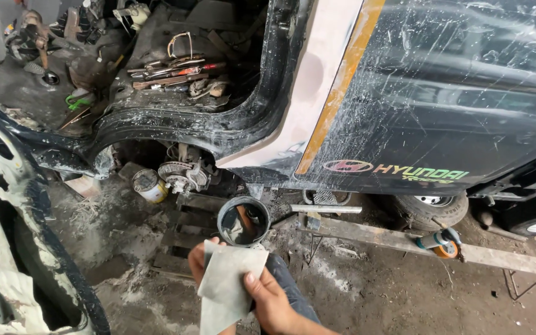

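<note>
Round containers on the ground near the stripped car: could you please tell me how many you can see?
2: a dark round tin just beyond the hands, and a yellowish round can under the wheel arch. Others may be hidden.

Head cam, looks down, near hands, car body (442,93) ahead.

Beyond the fingers (250,280), a grey sheet (227,285); farther, a black scratched car panel (442,93) with an orange stripe (339,87) and pale filler patch (311,80).

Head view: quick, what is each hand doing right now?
Left hand: mostly hidden behind the grey rectangular sheet of sandpaper; grip cannot be told.
Right hand: closed on that sheet, thumb on top.
</note>
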